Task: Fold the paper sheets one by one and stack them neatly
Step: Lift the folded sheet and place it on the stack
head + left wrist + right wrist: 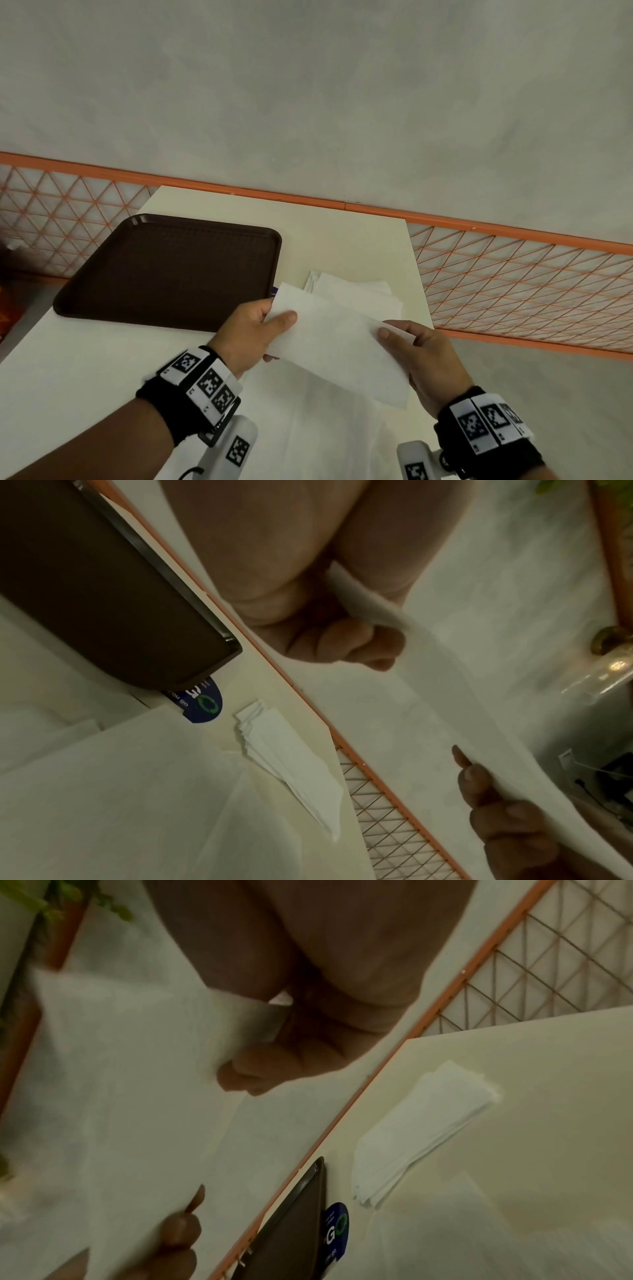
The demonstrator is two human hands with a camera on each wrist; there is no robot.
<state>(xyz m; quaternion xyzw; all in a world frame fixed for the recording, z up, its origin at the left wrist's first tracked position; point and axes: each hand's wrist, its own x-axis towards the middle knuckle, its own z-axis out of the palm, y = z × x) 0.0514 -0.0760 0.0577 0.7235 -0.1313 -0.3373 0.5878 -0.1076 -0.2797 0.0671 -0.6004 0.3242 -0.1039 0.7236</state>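
I hold a folded white paper sheet [337, 342] in the air over the table, one hand at each end. My left hand [255, 330] pinches its left end, thumb on top and fingers beneath. My right hand [416, 353] pinches the right end in the same way. In the left wrist view the sheet [394, 620] runs from my curled fingers [359, 645] to the other hand [493, 799]. Behind the held sheet lies a stack of folded sheets [356, 291] [291, 764] [421, 1134]. Unfolded white sheets [329, 428] lie flat below my hands.
A brown tray [171, 270] sits at the left of the cream table [342, 233], with a blue sticker [204, 704] at its corner. An orange mesh railing [513, 274] runs behind and to the right of the table.
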